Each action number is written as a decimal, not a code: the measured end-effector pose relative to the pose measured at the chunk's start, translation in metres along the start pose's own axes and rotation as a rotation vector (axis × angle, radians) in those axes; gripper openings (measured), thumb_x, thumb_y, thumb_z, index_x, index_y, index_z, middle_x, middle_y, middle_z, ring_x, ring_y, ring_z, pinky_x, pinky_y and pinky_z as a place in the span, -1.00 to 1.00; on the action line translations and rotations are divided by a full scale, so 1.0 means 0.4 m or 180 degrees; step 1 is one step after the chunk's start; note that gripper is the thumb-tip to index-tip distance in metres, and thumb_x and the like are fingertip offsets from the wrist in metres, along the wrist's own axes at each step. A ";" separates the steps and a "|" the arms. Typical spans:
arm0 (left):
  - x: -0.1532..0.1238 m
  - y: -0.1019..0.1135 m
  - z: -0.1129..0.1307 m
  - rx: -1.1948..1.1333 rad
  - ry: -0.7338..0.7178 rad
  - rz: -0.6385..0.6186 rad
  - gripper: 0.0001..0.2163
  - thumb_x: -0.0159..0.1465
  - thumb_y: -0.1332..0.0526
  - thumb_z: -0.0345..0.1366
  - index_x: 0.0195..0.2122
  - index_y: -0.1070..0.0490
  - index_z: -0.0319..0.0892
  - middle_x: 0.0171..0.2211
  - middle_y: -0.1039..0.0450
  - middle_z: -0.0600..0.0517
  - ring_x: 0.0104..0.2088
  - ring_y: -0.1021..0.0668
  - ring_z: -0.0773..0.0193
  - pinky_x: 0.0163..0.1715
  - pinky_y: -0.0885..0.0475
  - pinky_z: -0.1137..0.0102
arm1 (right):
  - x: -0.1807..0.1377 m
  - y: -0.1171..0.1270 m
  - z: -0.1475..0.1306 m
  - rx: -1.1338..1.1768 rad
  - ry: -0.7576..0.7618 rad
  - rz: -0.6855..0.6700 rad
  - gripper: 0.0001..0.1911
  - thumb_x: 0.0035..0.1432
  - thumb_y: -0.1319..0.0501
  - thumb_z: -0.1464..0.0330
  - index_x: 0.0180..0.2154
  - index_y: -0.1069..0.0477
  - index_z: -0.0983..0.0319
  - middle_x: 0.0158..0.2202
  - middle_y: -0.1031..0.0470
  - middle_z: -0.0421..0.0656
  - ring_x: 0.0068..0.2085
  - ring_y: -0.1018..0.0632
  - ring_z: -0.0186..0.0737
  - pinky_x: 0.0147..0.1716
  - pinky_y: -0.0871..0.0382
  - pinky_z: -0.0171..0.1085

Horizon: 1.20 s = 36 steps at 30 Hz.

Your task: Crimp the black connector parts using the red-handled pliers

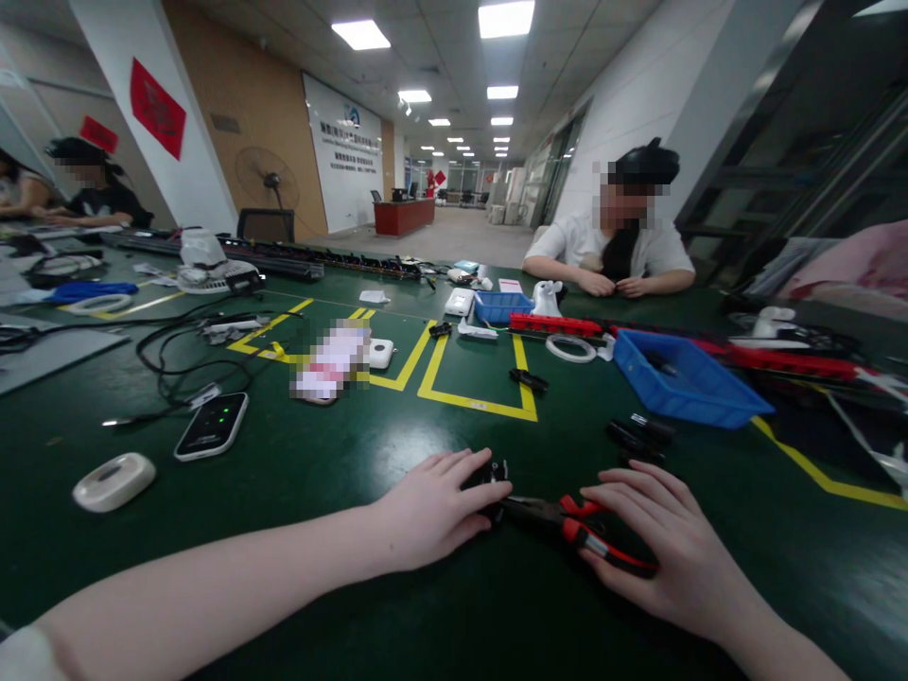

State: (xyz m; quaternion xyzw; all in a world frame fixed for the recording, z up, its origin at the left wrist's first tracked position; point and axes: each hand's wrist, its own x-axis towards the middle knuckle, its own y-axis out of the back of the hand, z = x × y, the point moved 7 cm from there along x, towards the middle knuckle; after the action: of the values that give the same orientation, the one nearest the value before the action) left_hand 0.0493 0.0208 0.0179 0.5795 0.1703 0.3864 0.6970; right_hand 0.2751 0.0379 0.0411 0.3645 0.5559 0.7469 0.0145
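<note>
My left hand (444, 501) rests low over the green table, its fingers and thumb around a small black part (498, 471) with a bit of metal showing. Most of that part is hidden under the fingers. Long-nose pliers (580, 532) with red and black handles point left, their jaw tips at the black part beside my left fingertips. My right hand (659, 544) has the handles loosely between its thumb and fingers. Just beyond it lie several black cylindrical pieces (638, 437).
A blue bin (688, 378) stands at the right, a smaller blue tray (502, 305) farther back. A phone (330, 364), a white-edged device (213, 426), a white oval case (114, 482) and cables (160, 355) lie left. Across the table sits a person (610, 236).
</note>
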 end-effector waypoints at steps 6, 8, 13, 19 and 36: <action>0.004 0.004 0.002 0.0061 -0.0009 -0.0026 -0.54 0.41 -0.17 -0.20 0.32 -0.17 -0.02 0.34 -0.17 -0.22 0.27 -0.37 -0.09 0.19 -0.37 0.00 | -0.001 -0.003 0.002 0.0040 -0.0055 0.0001 -0.53 0.06 -0.34 0.22 0.02 -0.42 0.16 -0.12 -0.60 -0.08 -0.04 -0.58 0.02 0.10 -0.35 0.08; 0.004 0.004 0.005 0.0031 0.0012 -0.0038 -0.55 0.42 -0.16 -0.22 0.31 -0.16 -0.06 0.34 -0.17 -0.23 0.29 -0.35 -0.09 0.20 -0.36 0.00 | 0.000 -0.004 0.003 0.0059 -0.0075 -0.0013 -0.54 0.06 -0.34 0.22 0.01 -0.42 0.15 -0.12 -0.60 -0.08 -0.04 -0.57 0.02 0.09 -0.36 0.07; 0.005 0.007 0.010 -0.0105 0.0112 -0.0045 -0.69 0.40 -0.18 -0.27 0.14 -0.27 -0.14 0.33 -0.21 -0.22 0.31 -0.33 -0.05 0.22 -0.35 0.03 | 0.003 -0.003 0.002 0.0146 -0.0172 0.0050 -0.57 0.06 -0.33 0.22 -0.02 -0.44 0.15 -0.13 -0.60 -0.08 -0.05 -0.58 0.02 0.08 -0.37 0.07; 0.006 0.008 0.011 -0.0120 0.0066 -0.0061 -0.71 0.39 -0.21 -0.29 0.11 -0.30 -0.16 0.34 -0.20 -0.23 0.32 -0.33 -0.05 0.25 -0.33 0.03 | 0.001 -0.007 0.004 0.0188 -0.0147 -0.0021 -0.55 0.05 -0.33 0.23 0.01 -0.44 0.14 -0.12 -0.60 -0.09 -0.05 -0.58 0.01 0.06 -0.38 0.06; 0.004 0.001 0.002 -0.0278 0.0021 -0.0013 -0.67 0.39 -0.21 -0.27 0.16 -0.30 -0.10 0.37 -0.15 -0.19 0.32 -0.32 -0.03 0.26 -0.31 0.00 | 0.011 0.003 -0.009 0.0295 -0.0456 0.0160 -0.59 0.07 -0.31 0.21 -0.01 -0.44 0.11 -0.16 -0.61 -0.13 -0.08 -0.59 0.01 0.19 -0.18 0.18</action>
State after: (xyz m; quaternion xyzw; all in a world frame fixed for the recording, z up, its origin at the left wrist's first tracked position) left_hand 0.0507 0.0215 0.0186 0.5469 0.1568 0.3939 0.7219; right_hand 0.2704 0.0362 0.0439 0.4311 0.5781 0.6925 0.0187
